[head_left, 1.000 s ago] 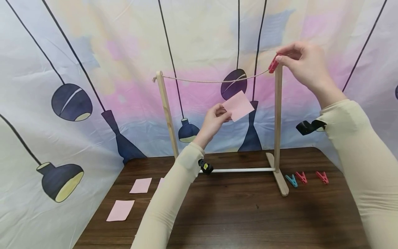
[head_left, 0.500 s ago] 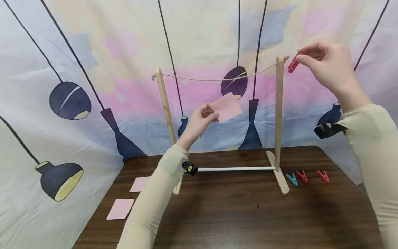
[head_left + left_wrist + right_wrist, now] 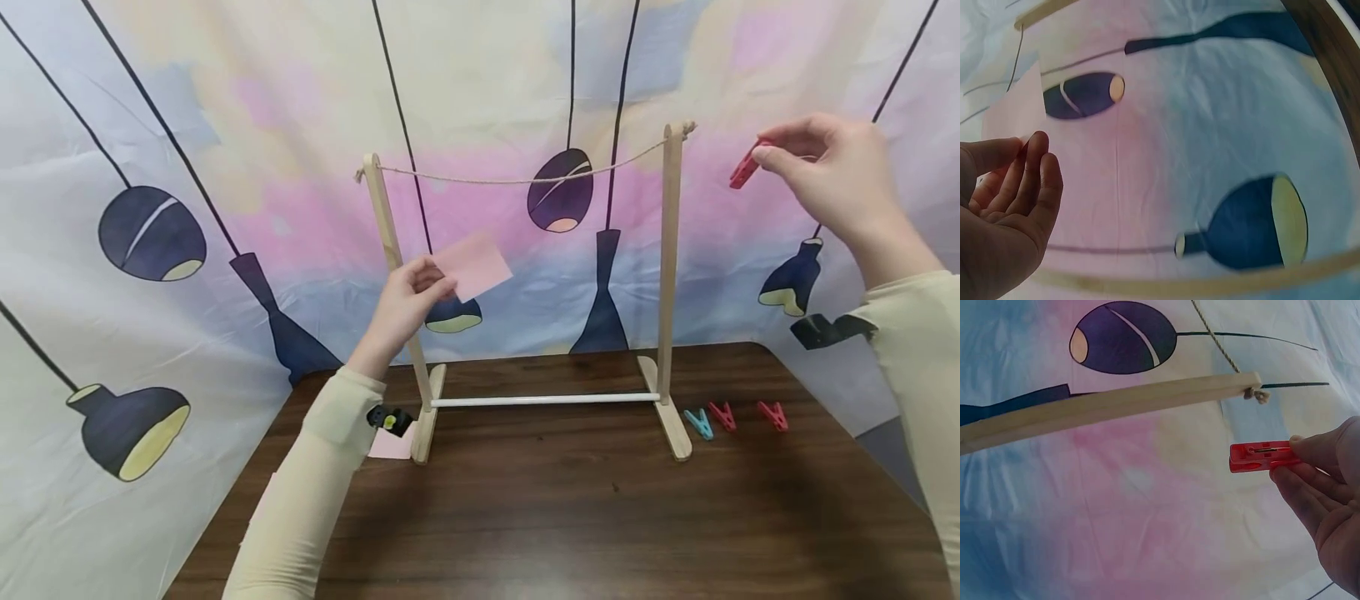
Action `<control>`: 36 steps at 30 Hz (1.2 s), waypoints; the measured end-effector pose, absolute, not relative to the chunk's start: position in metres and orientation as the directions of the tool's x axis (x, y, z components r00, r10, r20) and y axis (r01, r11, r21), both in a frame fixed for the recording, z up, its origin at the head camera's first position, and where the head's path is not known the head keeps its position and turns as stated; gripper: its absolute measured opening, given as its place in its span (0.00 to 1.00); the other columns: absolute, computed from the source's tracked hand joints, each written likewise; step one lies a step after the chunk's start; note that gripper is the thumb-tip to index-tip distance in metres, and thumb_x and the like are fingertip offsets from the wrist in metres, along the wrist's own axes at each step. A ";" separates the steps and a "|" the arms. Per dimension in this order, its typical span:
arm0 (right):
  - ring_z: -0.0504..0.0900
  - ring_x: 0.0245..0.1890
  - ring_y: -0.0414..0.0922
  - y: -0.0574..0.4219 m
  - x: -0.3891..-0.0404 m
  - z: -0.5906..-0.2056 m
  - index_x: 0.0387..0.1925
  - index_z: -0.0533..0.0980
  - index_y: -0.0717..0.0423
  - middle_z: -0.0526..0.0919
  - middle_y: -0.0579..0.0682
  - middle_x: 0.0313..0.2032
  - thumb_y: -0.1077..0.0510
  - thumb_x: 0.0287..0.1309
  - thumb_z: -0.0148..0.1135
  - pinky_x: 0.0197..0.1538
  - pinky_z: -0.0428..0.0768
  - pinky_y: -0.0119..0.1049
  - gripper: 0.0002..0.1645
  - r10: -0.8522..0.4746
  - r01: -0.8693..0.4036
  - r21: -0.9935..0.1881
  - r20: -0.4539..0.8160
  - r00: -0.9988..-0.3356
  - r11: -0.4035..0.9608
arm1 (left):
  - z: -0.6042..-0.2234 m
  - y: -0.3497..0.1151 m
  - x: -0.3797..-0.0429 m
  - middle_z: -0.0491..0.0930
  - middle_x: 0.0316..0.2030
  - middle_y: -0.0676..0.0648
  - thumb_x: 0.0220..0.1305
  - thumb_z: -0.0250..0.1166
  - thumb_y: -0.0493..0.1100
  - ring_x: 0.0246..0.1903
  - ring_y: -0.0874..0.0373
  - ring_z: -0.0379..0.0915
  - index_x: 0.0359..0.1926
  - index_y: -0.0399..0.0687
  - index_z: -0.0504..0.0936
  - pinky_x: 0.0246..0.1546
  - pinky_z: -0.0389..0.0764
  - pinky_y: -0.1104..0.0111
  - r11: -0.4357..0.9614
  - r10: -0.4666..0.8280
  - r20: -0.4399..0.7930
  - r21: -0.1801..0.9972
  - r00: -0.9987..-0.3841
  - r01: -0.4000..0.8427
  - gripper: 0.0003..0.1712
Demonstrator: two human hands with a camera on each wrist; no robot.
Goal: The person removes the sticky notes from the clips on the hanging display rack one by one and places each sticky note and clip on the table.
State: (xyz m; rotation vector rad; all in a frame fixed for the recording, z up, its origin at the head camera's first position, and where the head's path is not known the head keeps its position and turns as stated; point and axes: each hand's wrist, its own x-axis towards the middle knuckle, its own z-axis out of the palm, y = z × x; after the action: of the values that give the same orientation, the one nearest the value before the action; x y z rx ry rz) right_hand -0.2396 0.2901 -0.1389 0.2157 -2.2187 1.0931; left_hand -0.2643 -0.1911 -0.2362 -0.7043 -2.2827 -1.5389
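Observation:
My left hand pinches a square pink paper note by its lower left corner, in front of the left post and below the string. In the left wrist view, thumb and fingertips meet on the note. Off to the right of the frame, my right hand holds a red clothespin between thumb and fingers. The right wrist view shows the clothespin pointing toward the wooden post, apart from it. A thin string sags between the posts of a wooden stand, with nothing hanging on it.
On the dark wooden table, a blue clothespin and two red clothespins lie right of the stand's foot. Another pink note lies by the left foot, partly behind my left sleeve. A white rod joins the feet; a painted cloth hangs behind.
My left hand has moved left with the pink note, from mid-stand to the left post. My right hand has drawn the red clothespin rightward, away from the right post's top.

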 end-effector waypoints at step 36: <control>0.65 0.30 0.17 0.339 -0.230 -0.211 0.61 0.75 0.66 0.75 0.25 0.34 0.44 0.72 0.57 0.33 0.65 0.24 0.31 0.153 -0.215 -0.548 0.548 -0.822 0.808 | -0.270 -0.336 -0.192 0.85 0.36 0.50 0.72 0.64 0.41 0.34 0.70 0.81 0.46 0.30 0.78 0.38 0.79 0.80 0.564 0.064 0.469 0.711 -0.881 0.420 0.15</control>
State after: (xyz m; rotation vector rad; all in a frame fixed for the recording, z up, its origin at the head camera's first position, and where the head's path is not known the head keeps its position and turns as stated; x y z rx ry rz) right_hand -0.2298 0.3391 -0.2112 0.0461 -2.4001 0.8221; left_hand -0.1919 -0.3356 -0.2698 -0.3929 -2.4085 -1.2443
